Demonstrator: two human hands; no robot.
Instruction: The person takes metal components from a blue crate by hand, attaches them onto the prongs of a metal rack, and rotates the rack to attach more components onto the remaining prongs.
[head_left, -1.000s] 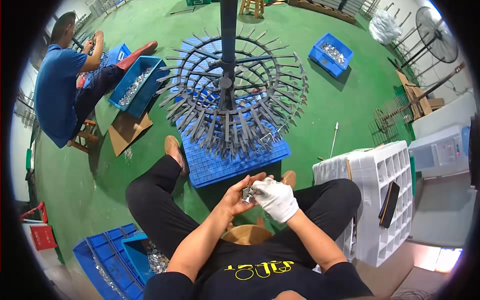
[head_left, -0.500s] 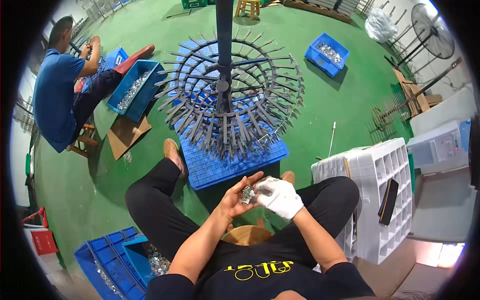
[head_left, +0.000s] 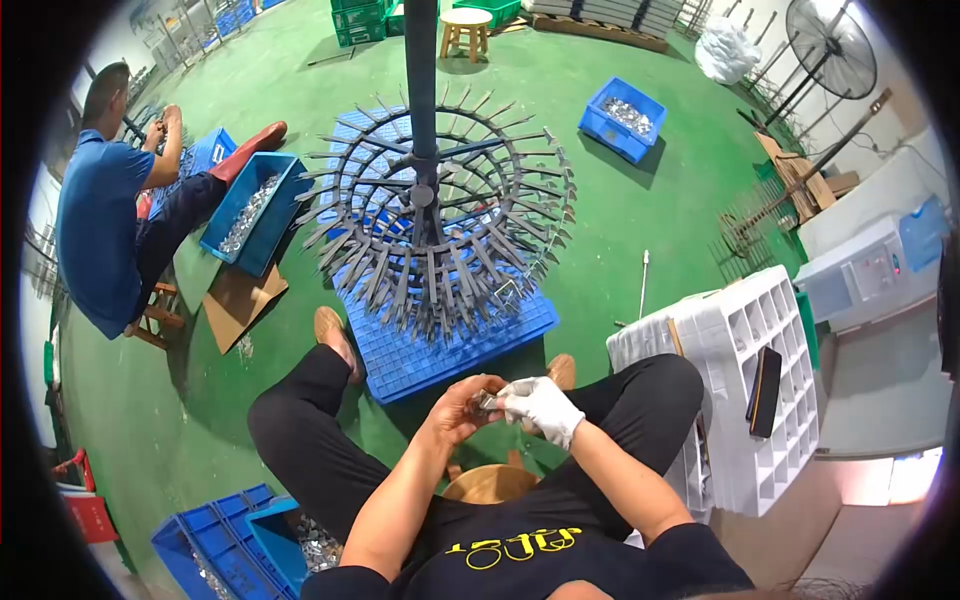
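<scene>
My left hand (head_left: 455,412), bare, is curled around several small shiny metal parts (head_left: 484,402); their exact kind is too small to tell. Meeting it from the right, my right hand (head_left: 543,408) wears a white glove and pinches at the same metal parts with its fingertips. Both hands are above my lap, over a round wooden stool (head_left: 492,484). Beyond them stands a round dark metal rack (head_left: 424,200) with rings of spikes on a central pole, set on a blue plastic pallet (head_left: 385,370).
At left a seated person (head_left: 105,210) in blue works beside a blue bin (head_left: 285,200) of metal parts. Another blue bin (head_left: 590,125) stands at back right. White gridded trays (head_left: 690,330) are stacked by my right knee, with a dark phone-like object (head_left: 764,392). Blue crates (head_left: 200,525) lie at lower left.
My left hand's fingers have closed further over the metal parts, and the gloved right fingers have come in against them. The camera view has shifted slightly.
</scene>
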